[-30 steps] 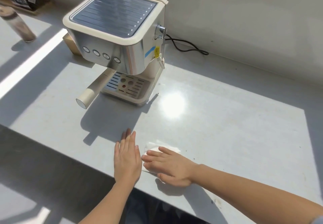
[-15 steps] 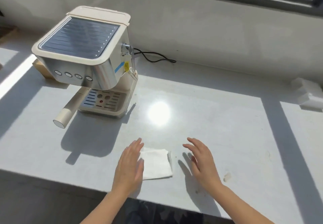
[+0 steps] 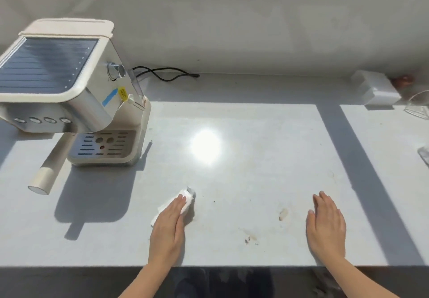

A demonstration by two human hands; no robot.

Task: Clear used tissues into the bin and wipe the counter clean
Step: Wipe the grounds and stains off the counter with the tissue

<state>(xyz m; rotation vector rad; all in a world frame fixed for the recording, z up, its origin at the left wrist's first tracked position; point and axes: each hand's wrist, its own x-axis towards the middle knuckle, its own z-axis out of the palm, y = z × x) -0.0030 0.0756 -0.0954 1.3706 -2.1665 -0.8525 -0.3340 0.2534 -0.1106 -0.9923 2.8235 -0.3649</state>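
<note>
On the sunlit counter (image 3: pixel 255 135), my flat left hand (image 3: pixel 167 225) presses a tissue (image 3: pixel 185 199); my right hand (image 3: pixel 326 224) rests open.

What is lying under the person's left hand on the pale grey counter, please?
A crumpled white paper tissue, showing past the fingertips and outer edge of the left hand. Its middle and the pale grey counter beneath are covered.

Espresso machine (image 3: pixel 69 93) upper left, portafilter handle (image 3: pixel 47 172) sticking out toward lower left. Black cable (image 3: pixel 162 74) loops behind it along the wall (image 3: pixel 232 30). White box (image 3: pixel 376 91) upper right, clear glass item (image 3: pixel 417 105) just beside it.
</note>
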